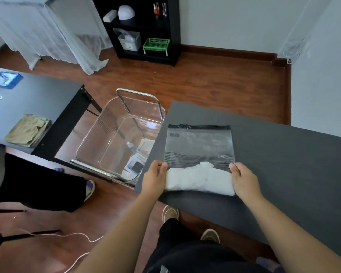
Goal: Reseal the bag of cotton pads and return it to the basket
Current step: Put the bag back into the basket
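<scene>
Both forearms reach in from below, and the left hand [153, 177] and right hand [244, 179] each pinch an end of the bag of cotton pads [199, 156], fingers [233, 166] closed on the plastic at the sides of the white bundle. It lies flat on the dark counter [283, 158] near the counter's left edge and close to its near edge, black zip strip pointing toward the far edge.

By the look of it, the bag will weigh almost nothing: thin clear film, limp and a little slippery, with the cotton pads [200, 180] soft and bunched at the closed near end. It should crumple instead of holding shape, so the likely hold is at the zip strip's two corners, pressing the seal along its length. Whether the strip is shut already cannot be told from here.

Matte and bare around the bag, the counter should give a firm backing for pressing. Just beyond its left edge, down on the wooden floor [215, 83], stands the clear basket [98, 133] with metal handles, a few items at its bottom. A second counter [37, 99] carrying a folded cloth [28, 131] stands farther left.
</scene>
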A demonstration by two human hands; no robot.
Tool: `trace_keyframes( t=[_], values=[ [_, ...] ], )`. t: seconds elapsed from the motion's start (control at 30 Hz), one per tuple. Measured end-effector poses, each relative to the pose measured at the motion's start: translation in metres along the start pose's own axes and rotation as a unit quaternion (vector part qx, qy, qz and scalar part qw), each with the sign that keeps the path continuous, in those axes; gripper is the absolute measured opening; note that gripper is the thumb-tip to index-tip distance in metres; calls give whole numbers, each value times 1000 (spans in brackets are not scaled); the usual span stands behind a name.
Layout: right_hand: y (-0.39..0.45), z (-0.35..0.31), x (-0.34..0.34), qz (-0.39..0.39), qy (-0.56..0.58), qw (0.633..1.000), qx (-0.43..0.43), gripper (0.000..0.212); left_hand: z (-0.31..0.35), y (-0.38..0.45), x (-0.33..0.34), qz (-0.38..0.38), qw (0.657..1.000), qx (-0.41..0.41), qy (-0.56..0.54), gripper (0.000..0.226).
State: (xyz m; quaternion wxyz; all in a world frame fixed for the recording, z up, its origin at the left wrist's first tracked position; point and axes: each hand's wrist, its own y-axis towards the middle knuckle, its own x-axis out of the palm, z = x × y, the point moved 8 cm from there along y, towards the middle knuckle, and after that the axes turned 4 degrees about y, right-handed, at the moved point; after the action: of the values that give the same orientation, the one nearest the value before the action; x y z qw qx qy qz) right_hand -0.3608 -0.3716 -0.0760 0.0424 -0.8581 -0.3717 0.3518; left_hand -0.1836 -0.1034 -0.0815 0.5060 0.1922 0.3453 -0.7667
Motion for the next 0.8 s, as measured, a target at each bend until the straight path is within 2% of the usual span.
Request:
trace_keyframes(
  t=[0.1,0.17,0.23,0.33,0.43,0.53,0.6,0.73,0.8],
  values=[
    [7,-12,18,-72,83,993,47,33,-16,7,-5,-61,986,-85,-131,31],
    [9,-17,35,-130,108,980,102,31,-17,12,-12,-110,977,-96,-158,34],
    [12,-26,50,-151,122,973,124,34,-15,22,-30,-130,971,-86,-181,33],
    [18,-46,85,-151,222,951,156,24,-15,46,-72,-106,978,-66,-168,23],
    [17,-79,137,-163,279,929,181,13,-22,83,-129,-42,994,-64,-76,30],
    [14,-116,185,-155,289,927,183,25,-43,123,-176,-5,995,-99,-33,28],
    [13,-137,203,-118,251,949,153,41,-60,142,-196,8,991,-129,-42,28],
    [13,-173,234,-104,189,973,76,59,-89,176,-207,-22,985,-168,-23,17],
    [18,-184,250,-108,149,981,60,64,-99,191,-209,-39,984,-175,19,21]
  ],
)
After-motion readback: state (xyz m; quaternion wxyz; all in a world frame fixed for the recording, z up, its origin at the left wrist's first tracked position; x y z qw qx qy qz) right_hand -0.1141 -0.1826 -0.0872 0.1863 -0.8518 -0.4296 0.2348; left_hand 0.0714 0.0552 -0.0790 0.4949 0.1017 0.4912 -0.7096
